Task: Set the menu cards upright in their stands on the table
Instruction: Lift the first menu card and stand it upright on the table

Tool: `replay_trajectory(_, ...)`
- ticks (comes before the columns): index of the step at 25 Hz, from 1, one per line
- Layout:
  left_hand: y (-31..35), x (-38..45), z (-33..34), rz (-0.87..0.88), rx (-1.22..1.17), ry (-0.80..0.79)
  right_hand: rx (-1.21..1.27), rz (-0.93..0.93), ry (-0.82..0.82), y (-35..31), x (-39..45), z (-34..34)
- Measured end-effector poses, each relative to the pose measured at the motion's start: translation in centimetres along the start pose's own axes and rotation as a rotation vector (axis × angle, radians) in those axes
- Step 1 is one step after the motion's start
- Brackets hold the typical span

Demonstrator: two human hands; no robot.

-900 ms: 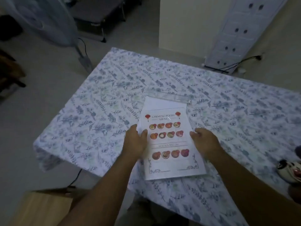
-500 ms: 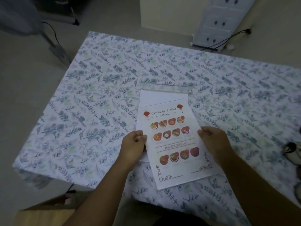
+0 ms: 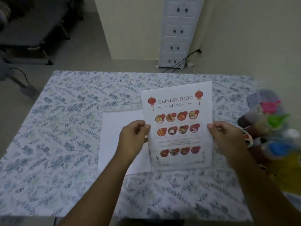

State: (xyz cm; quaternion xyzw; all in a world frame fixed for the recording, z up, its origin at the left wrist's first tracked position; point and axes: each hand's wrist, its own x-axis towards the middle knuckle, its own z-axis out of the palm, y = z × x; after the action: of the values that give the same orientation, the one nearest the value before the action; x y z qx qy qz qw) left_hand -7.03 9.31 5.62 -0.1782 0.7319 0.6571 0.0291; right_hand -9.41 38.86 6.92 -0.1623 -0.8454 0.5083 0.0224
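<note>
Since the last shot the menu card [image 3: 177,126] is lifted off the floral tablecloth [image 3: 53,128] and tilted up toward the camera. Going left to right: a blank white sheet [image 3: 114,136] lies flat, the left hand [image 3: 133,141] pinches the card's left edge, the right hand [image 3: 228,139] pinches its right edge, and blurry colourful stuff [image 3: 273,128] sits far right.

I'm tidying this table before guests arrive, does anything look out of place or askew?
Yes: a blank white sheet lies flat on the tablecloth beside the Chinese food menu card, and a clear stand lies flat behind it.
</note>
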Motion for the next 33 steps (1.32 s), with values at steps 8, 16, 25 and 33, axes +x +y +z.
replay_trajectory(8,0.2,1.8,7.4,0.233,0.056,0.069,0.223,-0.026,0.141,5.3,4.4,-1.5)
replay_trajectory(16,-0.6,1.5,8.7,0.306,0.193,0.232,0.266,-0.037,0.201,5.8,4.3,-0.5)
replay_trajectory(25,-0.2,-0.1,9.3,0.311,0.174,0.246,0.083,-0.126,0.054,5.0,1.9,-2.1)
replay_trajectory(33,-4.9,-4.8,2.0,0.275,0.517,0.3,-0.345,-0.522,-0.303,4.4,-7.4,6.0)
